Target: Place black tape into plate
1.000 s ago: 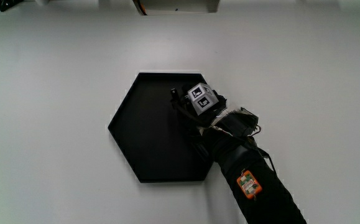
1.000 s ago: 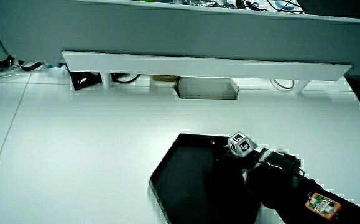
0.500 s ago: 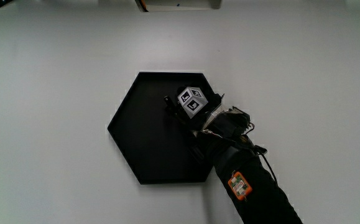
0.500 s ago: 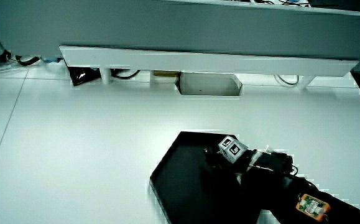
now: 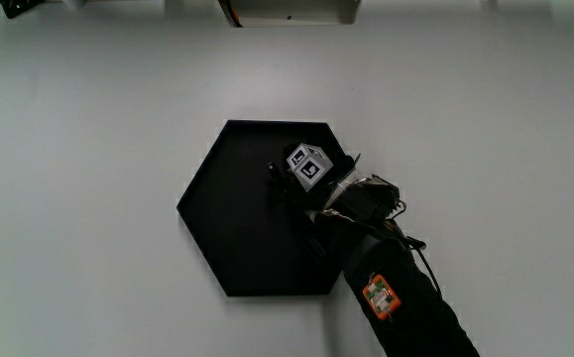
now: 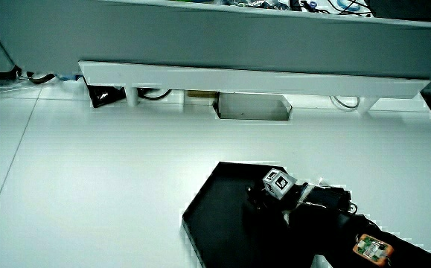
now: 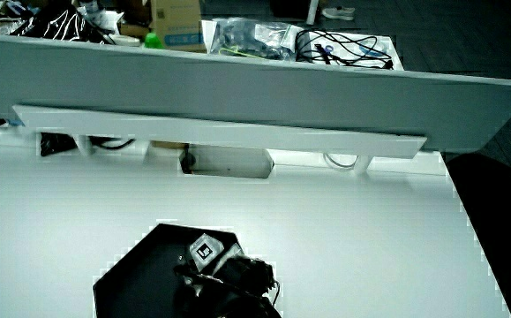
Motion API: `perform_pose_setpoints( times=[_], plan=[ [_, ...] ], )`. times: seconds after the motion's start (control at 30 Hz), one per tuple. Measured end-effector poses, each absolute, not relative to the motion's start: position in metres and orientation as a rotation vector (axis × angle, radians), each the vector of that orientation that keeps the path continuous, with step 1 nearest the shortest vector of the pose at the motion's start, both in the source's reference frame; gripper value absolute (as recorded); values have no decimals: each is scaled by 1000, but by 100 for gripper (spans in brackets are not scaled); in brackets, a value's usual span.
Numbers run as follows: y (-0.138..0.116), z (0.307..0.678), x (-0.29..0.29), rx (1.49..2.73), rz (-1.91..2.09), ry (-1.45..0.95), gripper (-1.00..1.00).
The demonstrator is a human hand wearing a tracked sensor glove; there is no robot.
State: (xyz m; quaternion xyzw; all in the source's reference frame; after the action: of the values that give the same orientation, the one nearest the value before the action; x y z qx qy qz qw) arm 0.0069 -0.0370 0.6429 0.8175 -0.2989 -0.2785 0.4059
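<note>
A black hexagonal plate (image 5: 232, 213) lies on the white table and shows in both side views (image 6: 222, 216) (image 7: 136, 274). The gloved hand (image 5: 294, 183) hangs low over the part of the plate nearest the forearm. Its patterned cube (image 5: 306, 167) faces up and shows in both side views (image 6: 277, 181) (image 7: 205, 253). The black-sleeved forearm (image 5: 405, 312) carries an orange tag (image 5: 378, 296) and crosses the plate's rim. I cannot make out the black tape against the black glove and plate.
A low white partition (image 6: 245, 78) (image 7: 220, 137) runs along the table's edge farthest from the person, with a recess (image 6: 252, 106) in its middle. Cables and boxes (image 7: 264, 35) pile up above it. White tabletop (image 5: 88, 149) surrounds the plate.
The hand has moved a little inward over the plate and dropped lower toward it. The plate has stayed in place.
</note>
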Motion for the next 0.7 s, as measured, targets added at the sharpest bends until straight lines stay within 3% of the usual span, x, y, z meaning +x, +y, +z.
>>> perform_pose_setpoints(
  times=[0.37, 0.5, 0.6, 0.63, 0.67, 0.7],
  plan=[
    [-37, 630, 22, 2139, -465, -758, -83],
    [-40, 616, 32, 2225, -379, -743, -100],
    [-41, 604, 45, 2314, -317, -741, -100],
    [-42, 611, 52, 2290, -285, -751, -100],
    [-42, 600, 59, 2366, -308, -715, -100],
    [-43, 610, 68, 2337, -248, -721, -100]
  ],
)
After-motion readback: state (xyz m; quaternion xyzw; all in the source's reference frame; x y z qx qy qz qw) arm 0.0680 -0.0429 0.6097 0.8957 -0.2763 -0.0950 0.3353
